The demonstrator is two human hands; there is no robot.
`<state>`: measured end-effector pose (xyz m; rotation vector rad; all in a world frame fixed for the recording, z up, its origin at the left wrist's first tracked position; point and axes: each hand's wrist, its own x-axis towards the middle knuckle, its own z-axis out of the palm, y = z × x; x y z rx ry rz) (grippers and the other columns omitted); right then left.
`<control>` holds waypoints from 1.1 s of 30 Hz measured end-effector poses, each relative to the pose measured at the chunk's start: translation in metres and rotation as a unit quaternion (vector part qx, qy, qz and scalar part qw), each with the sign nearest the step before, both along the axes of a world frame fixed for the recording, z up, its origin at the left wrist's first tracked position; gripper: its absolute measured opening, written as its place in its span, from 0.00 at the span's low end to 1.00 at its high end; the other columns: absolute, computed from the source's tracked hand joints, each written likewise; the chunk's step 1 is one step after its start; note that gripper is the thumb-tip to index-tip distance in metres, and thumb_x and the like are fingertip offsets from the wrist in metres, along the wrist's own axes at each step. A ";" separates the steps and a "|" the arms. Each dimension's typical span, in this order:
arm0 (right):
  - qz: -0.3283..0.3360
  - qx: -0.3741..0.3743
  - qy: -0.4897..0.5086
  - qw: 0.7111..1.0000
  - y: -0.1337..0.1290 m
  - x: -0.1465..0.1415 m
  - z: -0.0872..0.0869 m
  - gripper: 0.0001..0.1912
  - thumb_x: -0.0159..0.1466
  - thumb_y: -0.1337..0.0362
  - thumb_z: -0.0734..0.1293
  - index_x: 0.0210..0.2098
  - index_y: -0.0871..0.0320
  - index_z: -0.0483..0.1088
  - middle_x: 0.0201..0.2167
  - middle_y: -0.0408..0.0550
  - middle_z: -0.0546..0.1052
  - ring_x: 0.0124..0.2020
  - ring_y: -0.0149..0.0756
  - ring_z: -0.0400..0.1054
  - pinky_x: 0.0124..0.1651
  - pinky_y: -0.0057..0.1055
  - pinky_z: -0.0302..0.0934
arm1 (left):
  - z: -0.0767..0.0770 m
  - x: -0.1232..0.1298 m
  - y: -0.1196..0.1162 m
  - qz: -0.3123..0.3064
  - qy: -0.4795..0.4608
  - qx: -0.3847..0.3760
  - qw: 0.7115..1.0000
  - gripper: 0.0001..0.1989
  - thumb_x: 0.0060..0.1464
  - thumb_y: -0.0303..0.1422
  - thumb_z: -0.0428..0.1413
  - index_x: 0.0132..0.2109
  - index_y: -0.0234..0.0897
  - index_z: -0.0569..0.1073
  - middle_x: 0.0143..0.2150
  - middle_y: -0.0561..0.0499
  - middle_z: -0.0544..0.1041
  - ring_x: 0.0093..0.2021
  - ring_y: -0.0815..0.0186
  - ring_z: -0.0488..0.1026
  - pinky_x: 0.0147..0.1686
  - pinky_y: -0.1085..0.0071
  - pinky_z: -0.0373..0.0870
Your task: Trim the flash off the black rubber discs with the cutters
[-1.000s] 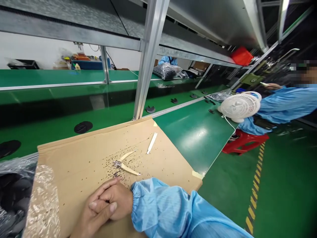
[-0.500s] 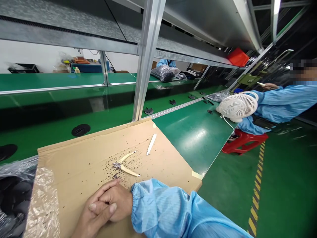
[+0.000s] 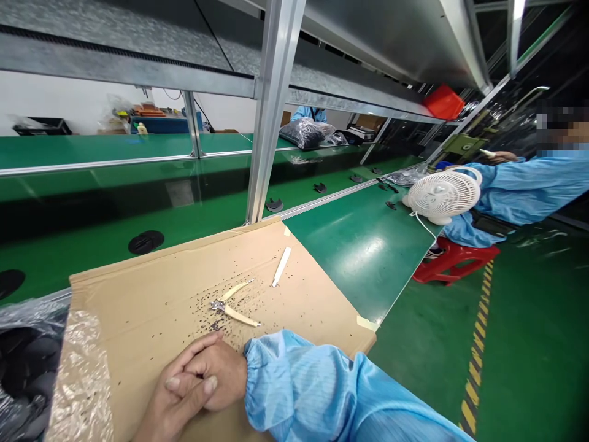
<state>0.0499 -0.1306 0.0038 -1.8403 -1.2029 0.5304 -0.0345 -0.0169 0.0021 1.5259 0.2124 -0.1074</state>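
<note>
My left hand [image 3: 171, 402] and my right hand [image 3: 226, 373] are clasped together, resting over the near part of a cardboard sheet [image 3: 151, 294]. Fingers of both are folded around each other, and I see no tool in them. Just beyond the hands lies a pair of cutting nippers [image 3: 242, 316] with pale yellow handles spread, its jaws pointing left. Tiny black scraps [image 3: 216, 327] are scattered around it. Farther right on the cardboard is a flat white strip-shaped tool [image 3: 281, 267], perhaps a blade knife.
Clear plastic bags with dark rounded parts [image 3: 27, 362] sit at the left. Black discs [image 3: 146, 242] lie on a green conveyor belt [image 3: 207, 212] behind a metal post [image 3: 273, 110]. At right are a white fan [image 3: 444, 195], a red stool [image 3: 453, 261] and a seated co-worker in blue [image 3: 529, 184].
The black discs on the belt have shifted slightly left. My clasped hands, the nippers and the white strip stay where they were.
</note>
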 end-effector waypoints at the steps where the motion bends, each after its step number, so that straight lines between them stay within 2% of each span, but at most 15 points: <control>1: 0.000 -0.003 0.000 1.000 0.000 0.000 0.000 0.26 0.67 0.48 0.59 0.23 0.60 0.72 0.21 0.43 0.73 0.26 0.27 0.66 0.27 0.22 0.56 | 0.000 0.000 0.000 -0.001 -0.002 0.000 1.000 0.33 0.51 0.42 0.60 0.62 0.37 0.65 0.65 0.42 0.65 0.65 0.50 0.61 0.63 0.58 0.59; 6: 0.004 0.006 -0.002 1.000 0.001 0.001 -0.002 0.28 0.67 0.47 0.59 0.20 0.60 0.70 0.17 0.42 0.69 0.23 0.26 0.63 0.25 0.22 0.54 | 0.000 0.000 0.000 -0.001 -0.009 0.010 1.000 0.32 0.52 0.42 0.59 0.62 0.39 0.65 0.64 0.43 0.66 0.64 0.51 0.61 0.63 0.59 0.60; 12: 0.003 0.035 0.009 0.999 0.002 0.002 0.000 0.32 0.65 0.42 0.58 0.17 0.60 0.67 0.14 0.40 0.64 0.20 0.25 0.57 0.22 0.22 0.50 | -0.005 0.001 0.002 0.000 -0.015 0.019 1.000 0.33 0.50 0.41 0.61 0.62 0.38 0.66 0.64 0.42 0.66 0.65 0.49 0.60 0.63 0.58 0.60; 16: 0.004 0.054 0.024 0.998 0.002 0.002 -0.002 0.31 0.65 0.43 0.59 0.17 0.61 0.66 0.14 0.39 0.62 0.19 0.24 0.56 0.23 0.23 0.49 | -0.004 0.001 0.002 -0.010 -0.014 0.021 1.000 0.33 0.51 0.41 0.60 0.63 0.38 0.64 0.65 0.43 0.64 0.66 0.50 0.58 0.64 0.58 0.59; 25: 0.018 0.049 0.009 0.999 0.002 0.002 -0.003 0.20 0.67 0.58 0.61 0.22 0.61 0.72 0.20 0.42 0.72 0.24 0.25 0.63 0.27 0.21 0.55 | 0.004 0.002 0.000 0.001 -0.007 0.020 1.000 0.33 0.49 0.41 0.61 0.62 0.37 0.66 0.64 0.42 0.66 0.65 0.49 0.60 0.63 0.58 0.60; 33: 0.010 0.027 0.011 1.000 0.001 0.001 -0.001 0.24 0.68 0.54 0.59 0.22 0.61 0.71 0.20 0.43 0.72 0.24 0.26 0.65 0.27 0.22 0.56 | 0.008 0.003 -0.001 0.000 -0.008 0.012 1.000 0.33 0.50 0.43 0.60 0.61 0.35 0.66 0.63 0.40 0.67 0.63 0.49 0.63 0.61 0.58 0.63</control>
